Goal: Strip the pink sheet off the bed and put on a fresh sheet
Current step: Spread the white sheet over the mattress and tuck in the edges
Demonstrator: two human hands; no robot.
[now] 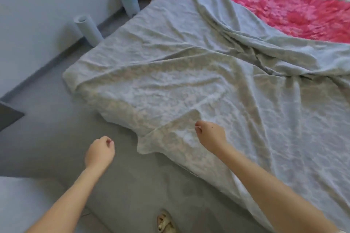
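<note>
Beside pink sheet (287, 11), rumpled pale grey sheet (189, 66)

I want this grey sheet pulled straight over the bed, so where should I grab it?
Probably the loose corner of the grey sheet. Come from the floor side with the left hand, which is already on that side. That flap sticks out free over the floor, so it should be easy to pinch.

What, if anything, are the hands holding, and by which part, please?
Left hand holds nothing; right hand curls at the grey sheet's near fold, but a grip cannot be told.
</note>
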